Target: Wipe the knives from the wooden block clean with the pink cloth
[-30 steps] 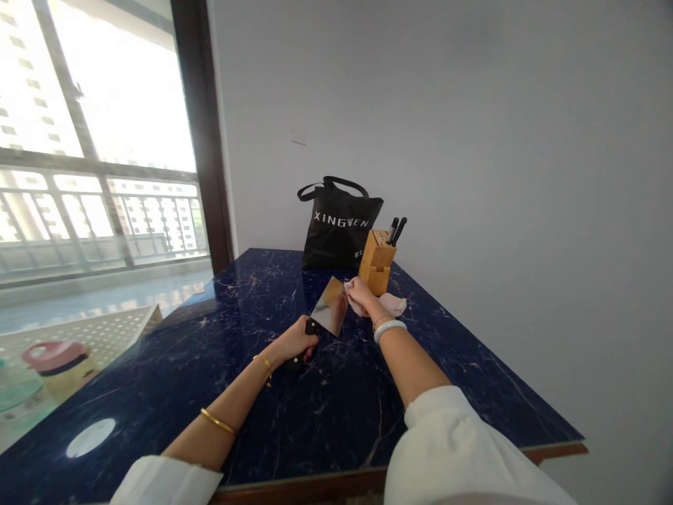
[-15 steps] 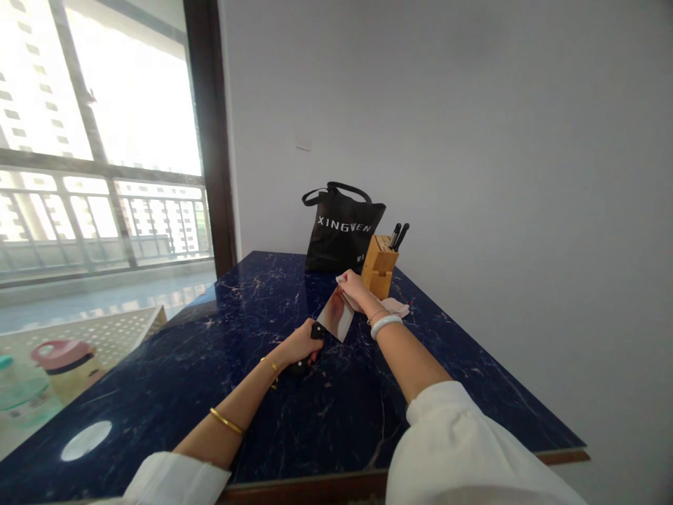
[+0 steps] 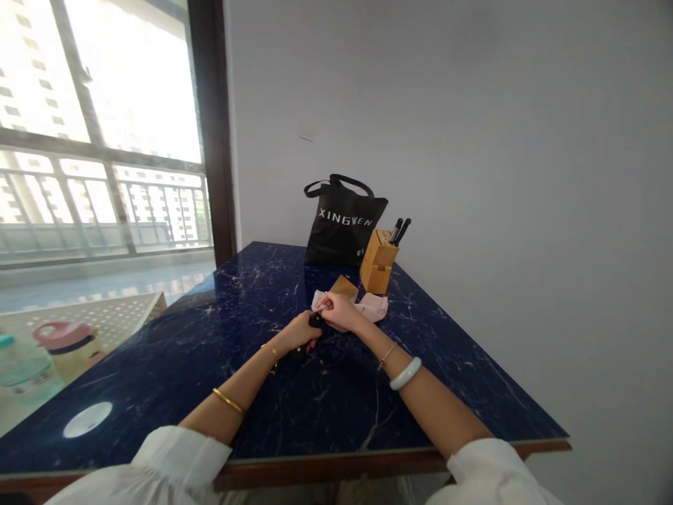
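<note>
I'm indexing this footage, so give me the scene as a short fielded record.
left hand: grips the cleaver by its black handle
right hand: holds a pale cloth at the blade's handle end
knife block: wooden, black handles sticking out on top
bag: black, lettered XINGWEN, standing behind and left of the block
table: dark blue, marble-patterned
far left: pink-lidded container

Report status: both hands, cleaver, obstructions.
Left hand gripping cleaver by black handle. Right hand pinching pale cloth, partly hiding blade. Knife block close behind, touching neither hand.
</note>
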The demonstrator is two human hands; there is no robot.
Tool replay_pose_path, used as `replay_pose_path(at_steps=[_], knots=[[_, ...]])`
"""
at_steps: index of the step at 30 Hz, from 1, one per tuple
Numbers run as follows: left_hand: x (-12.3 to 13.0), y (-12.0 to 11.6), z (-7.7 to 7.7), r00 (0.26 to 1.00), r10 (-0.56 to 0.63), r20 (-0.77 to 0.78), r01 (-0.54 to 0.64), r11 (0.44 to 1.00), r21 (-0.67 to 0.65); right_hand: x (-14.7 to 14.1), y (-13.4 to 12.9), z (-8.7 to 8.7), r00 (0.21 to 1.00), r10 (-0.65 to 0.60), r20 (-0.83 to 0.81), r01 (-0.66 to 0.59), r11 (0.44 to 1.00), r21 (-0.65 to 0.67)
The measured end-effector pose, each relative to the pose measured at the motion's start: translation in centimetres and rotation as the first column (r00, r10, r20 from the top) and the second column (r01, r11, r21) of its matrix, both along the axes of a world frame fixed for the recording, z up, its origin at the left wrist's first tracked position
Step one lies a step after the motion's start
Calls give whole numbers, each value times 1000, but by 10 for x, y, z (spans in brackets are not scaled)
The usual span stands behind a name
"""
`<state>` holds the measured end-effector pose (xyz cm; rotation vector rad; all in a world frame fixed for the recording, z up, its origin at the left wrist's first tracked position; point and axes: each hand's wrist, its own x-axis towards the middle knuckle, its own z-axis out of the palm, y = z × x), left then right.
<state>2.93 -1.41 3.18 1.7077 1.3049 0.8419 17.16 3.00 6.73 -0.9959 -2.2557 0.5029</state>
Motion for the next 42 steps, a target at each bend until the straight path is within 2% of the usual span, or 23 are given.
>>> replay_pose_path(at_steps=[5, 9, 12, 14, 15, 17, 19, 22, 23, 25, 26, 28, 29, 31, 33, 35, 37, 39, 42], knots=[[0, 1, 1, 1000, 7, -15, -7, 1000, 0, 6, 0, -1, 998, -43, 55, 43, 999, -2], [-1, 0, 1, 999, 39, -26, -39, 999, 22, 1, -1, -5, 999, -30, -43, 29, 999, -16], [0, -5, 5, 996, 87, -37, -86, 996, 37, 0, 2, -10, 978, -97, -185, 85, 994, -69], [3, -10, 11, 987, 139, -82, -130, 986, 109, 0, 5, -12, 914, -162, -372, 88, 974, -208], [5, -13, 14, 977, 176, -121, -151, 971, 187, 0, 7, -12, 865, -198, -462, 62, 954, -292], [9, -20, 22, 935, 274, -225, -172, 906, 388, -1, 8, -10, 772, -256, -582, -11, 910, -416], [15, -27, 29, 865, 368, -341, -155, 843, 515, -2, 8, -7, 690, -269, -672, -113, 877, -467], [24, -37, 34, 746, 427, -511, -102, 831, 547, -2, 6, -4, 572, -288, -768, -281, 811, -513], [26, -39, 34, 719, 423, -551, -72, 835, 546, -2, 6, -5, 546, -309, -778, -304, 792, -529], [30, -41, 33, 703, 406, -584, -21, 832, 554, 0, 8, -8, 515, -358, -778, -280, 788, -548], [32, -40, 32, 719, 401, -568, -19, 828, 561, 1, 9, -10, 485, -375, -790, -260, 801, -540], [31, -35, 30, 795, 397, -458, -95, 828, 553, 4, 13, -13, 412, -371, -833, -239, 838, -491], [30, -32, 29, 847, 379, -372, -153, 845, 512, 5, 14, -14, 388, -347, -854, -245, 855, -458], [25, -26, 26, 946, 261, -192, -195, 931, 308, 6, 15, -14, 383, -267, -884, -274, 881, -385], [19, -21, 25, 999, 33, -24, -32, 998, 45, 5, 15, -13, 427, -175, -887, -304, 896, -323], [14, -20, 23, 979, -160, 124, 172, 980, -97, 3, 14, -12, 479, -122, -869, -316, 900, -300], [12, -21, 22, 953, -206, 222, 233, 967, -105, -1, 14, -12, 533, -152, -832, -297, 887, -353], [12, -22, 21, 953, -159, 260, 183, 980, -72, -2, 14, -11, 560, -218, -799, -274, 862, -427], [15, -22, 20, 966, -122, 229, 122, 992, 15, -2, 13, -9, 538, -254, -804, -301, 833, -465]])
